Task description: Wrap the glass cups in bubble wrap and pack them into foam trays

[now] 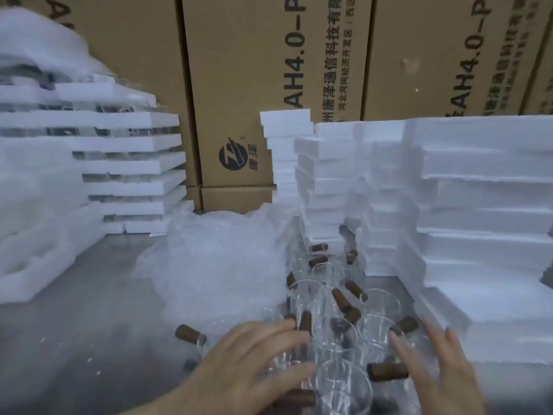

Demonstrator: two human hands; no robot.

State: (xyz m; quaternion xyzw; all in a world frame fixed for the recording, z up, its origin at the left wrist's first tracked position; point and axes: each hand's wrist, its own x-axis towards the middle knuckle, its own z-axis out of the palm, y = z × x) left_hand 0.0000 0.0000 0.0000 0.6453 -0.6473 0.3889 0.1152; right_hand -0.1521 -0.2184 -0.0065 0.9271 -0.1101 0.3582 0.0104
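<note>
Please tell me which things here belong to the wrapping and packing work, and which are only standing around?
For the job: glass cups, bubble wrap, foam trays, left hand, right hand, both open over the cups.

Just there: cardboard boxes, floor.

Both wrists cut off by bottom edge, nearest glass cups (344, 387) blurred, cup count unclear
</note>
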